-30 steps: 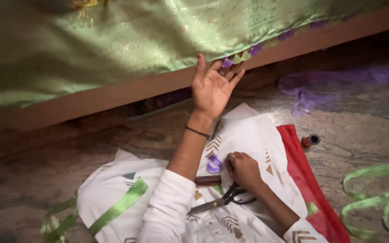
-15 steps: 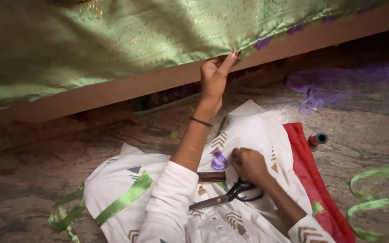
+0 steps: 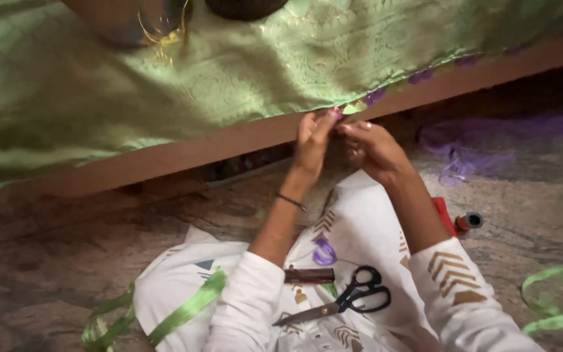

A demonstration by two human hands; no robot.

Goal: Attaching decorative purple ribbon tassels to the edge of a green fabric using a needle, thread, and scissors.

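A green patterned cloth (image 3: 164, 91) hangs over a wooden edge (image 3: 229, 140). My left hand (image 3: 312, 140) and my right hand (image 3: 369, 146) are both raised to the cloth's lower hem, fingertips pinching it beside a small purple trim piece (image 3: 374, 98). On my white patterned lap cloth (image 3: 353, 234) lie black-handled scissors (image 3: 350, 301), a purple loop of ribbon (image 3: 324, 251) and a brown stick-like piece (image 3: 309, 276).
Green ribbon (image 3: 184, 313) trails over my lap to the floor at left, and more green ribbon (image 3: 558, 300) lies at right. A red thread spool (image 3: 469, 222) rests on the stone floor. Purple netting (image 3: 490, 140) sits under the edge at right.
My right hand left the lap, where it was by the scissors, and rose to the hem beside my left hand. The scissors now lie free on the lap.
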